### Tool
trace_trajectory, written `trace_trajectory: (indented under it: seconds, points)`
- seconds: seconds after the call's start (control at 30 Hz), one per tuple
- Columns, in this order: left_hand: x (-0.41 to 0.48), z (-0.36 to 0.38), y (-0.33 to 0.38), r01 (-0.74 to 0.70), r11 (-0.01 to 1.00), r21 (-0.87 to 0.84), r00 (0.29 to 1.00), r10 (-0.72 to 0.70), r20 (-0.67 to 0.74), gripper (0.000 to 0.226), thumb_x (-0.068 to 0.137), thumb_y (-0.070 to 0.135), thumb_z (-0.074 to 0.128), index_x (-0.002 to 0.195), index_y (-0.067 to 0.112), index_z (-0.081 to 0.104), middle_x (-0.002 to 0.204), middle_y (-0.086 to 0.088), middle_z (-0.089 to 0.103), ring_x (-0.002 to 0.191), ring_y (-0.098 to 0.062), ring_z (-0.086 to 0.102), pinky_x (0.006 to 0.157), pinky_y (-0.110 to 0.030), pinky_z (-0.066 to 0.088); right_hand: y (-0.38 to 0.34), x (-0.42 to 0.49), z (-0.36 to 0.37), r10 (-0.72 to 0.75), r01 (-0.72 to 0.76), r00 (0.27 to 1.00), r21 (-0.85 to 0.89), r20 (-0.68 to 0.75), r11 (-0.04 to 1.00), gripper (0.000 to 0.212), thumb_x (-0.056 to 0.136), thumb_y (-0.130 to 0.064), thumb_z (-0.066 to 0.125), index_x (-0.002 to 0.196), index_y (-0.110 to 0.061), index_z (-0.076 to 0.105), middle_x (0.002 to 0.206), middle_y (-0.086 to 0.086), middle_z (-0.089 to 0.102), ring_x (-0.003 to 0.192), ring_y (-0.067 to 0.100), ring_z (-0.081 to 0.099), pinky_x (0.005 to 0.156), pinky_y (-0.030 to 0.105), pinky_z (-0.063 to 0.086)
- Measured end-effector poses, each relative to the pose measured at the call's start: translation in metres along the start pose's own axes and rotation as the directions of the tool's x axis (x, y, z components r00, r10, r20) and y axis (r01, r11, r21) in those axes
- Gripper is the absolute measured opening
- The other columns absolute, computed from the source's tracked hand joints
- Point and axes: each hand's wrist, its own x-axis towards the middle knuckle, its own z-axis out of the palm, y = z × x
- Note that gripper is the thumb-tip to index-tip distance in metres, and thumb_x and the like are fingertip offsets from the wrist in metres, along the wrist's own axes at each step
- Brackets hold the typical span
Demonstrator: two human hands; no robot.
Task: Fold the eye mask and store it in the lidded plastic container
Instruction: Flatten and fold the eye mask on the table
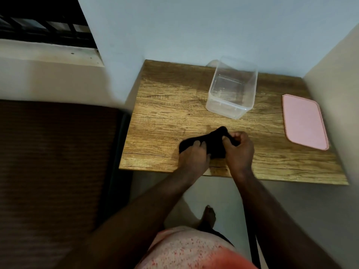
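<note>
Wooden table [165, 105] — eye mask [213, 144] black, bunched, humped at far end.

Much of eye mask [213, 144] under L hand [194, 158] + R hand [240, 150]; folds lost in black. Behind container [225, 107], 12 o'clock, pale obj [212, 63] mostly hidden.

Black eye mask [211, 141] bunched, near table front edge; clear container [231, 90] open behind; pink lid [305, 121] flat, far right.
</note>
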Motion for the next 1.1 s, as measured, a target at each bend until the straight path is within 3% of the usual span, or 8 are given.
trace_trajectory:
  seconds: [0.17,0.27,0.37,0.47,0.67,0.83,0.93,1.1]
  points:
    - [-0.008,0.011,-0.003,-0.083,0.993,0.083,0.996,0.084,-0.003,0.067,0.098,0.042,0.043,0.152,0.011,0.016,0.128,-0.010,0.046,0.104,-0.026,0.055,0.066,-0.033,0.043,0.028,0.013,-0.018,0.250,-0.249,0.967,0.013,-0.047,0.968,0.016,0.089,-0.015,0.069,0.102,-0.006,0.065,0.097,0.008,0.070,0.092,0.023,0.068,0.082,0.039,0.058]
    - [-0.012,0.014,-0.001,-0.162,0.986,0.035,0.984,0.164,-0.074,0.057,0.097,0.034,0.049,0.146,0.011,0.034,0.126,-0.008,0.049,0.108,-0.024,0.054,0.076,-0.034,0.048,0.037,0.012,-0.022,0.338,-0.333,0.941,0.098,-0.037,0.938,0.014,0.089,-0.012,0.068,0.101,-0.005,0.065,0.097,0.011,0.071,0.094,0.026,0.070,0.083,0.041,0.059]
    - [-0.010,0.021,0.005,-0.231,0.965,0.123,0.957,0.249,-0.152,0.054,0.092,0.035,0.055,0.138,0.007,0.047,0.133,-0.011,0.053,0.125,-0.030,0.050,0.104,-0.046,0.039,0.041,0.012,-0.024,0.372,-0.365,0.928,0.138,-0.029,0.921,0.014,0.089,-0.014,0.068,0.102,-0.007,0.066,0.096,0.009,0.072,0.090,0.022,0.071,0.082,0.042,0.060]
    - [-0.010,0.031,0.006,-0.182,0.978,0.105,0.983,0.177,0.057,0.073,0.098,0.051,0.034,0.151,0.003,0.018,0.159,-0.017,0.019,0.149,-0.029,0.011,0.120,-0.046,0.001,0.044,0.015,-0.025,0.424,-0.410,0.906,0.214,-0.021,0.887,0.008,0.089,-0.014,0.069,0.096,-0.012,0.066,0.097,0.009,0.072,0.092,0.022,0.071,0.084,0.042,0.059]
    - [-0.011,0.042,0.000,-0.201,0.959,0.199,0.975,0.176,0.137,0.078,0.094,0.064,0.016,0.154,0.014,0.006,0.162,-0.016,-0.001,0.150,-0.027,-0.006,0.120,-0.044,-0.006,0.044,0.015,-0.024,0.491,-0.441,0.868,0.341,-0.070,0.830,0.015,0.087,-0.012,0.069,0.099,-0.004,0.066,0.100,0.015,0.072,0.095,0.028,0.071,0.084,0.043,0.059]
    - [-0.010,0.041,0.001,-0.189,0.960,0.204,0.976,0.160,0.150,0.078,0.094,0.062,0.018,0.154,0.014,0.004,0.162,-0.016,-0.004,0.149,-0.026,-0.009,0.120,-0.044,-0.008,0.016,0.005,-0.018,0.125,-0.121,0.982,0.039,-0.140,0.992,0.009,0.088,-0.016,0.069,0.093,-0.013,0.062,0.085,-0.003,0.066,0.081,0.012,0.066,0.071,0.023,0.055]
    - [-0.009,0.040,0.001,-0.210,0.950,0.233,0.968,0.167,0.189,0.081,0.095,0.056,0.029,0.153,0.014,-0.007,0.161,-0.016,-0.009,0.148,-0.028,-0.015,0.119,-0.047,-0.009,-0.003,-0.006,-0.004,-0.062,0.063,0.997,-0.047,0.034,0.997,0.010,0.088,-0.014,0.069,0.092,-0.016,0.060,0.080,-0.013,0.062,0.070,-0.005,0.061,0.060,0.006,0.045]
    - [-0.014,0.038,0.003,-0.277,0.924,0.263,0.954,0.230,0.194,0.079,0.094,0.045,0.040,0.153,0.016,-0.004,0.162,-0.014,-0.001,0.148,-0.033,-0.013,0.118,-0.055,-0.007,-0.004,-0.017,0.027,-0.162,0.226,0.947,-0.216,0.278,0.950,0.012,0.086,-0.014,0.070,0.095,-0.017,0.062,0.089,-0.005,0.066,0.080,0.007,0.062,0.067,0.012,0.044]
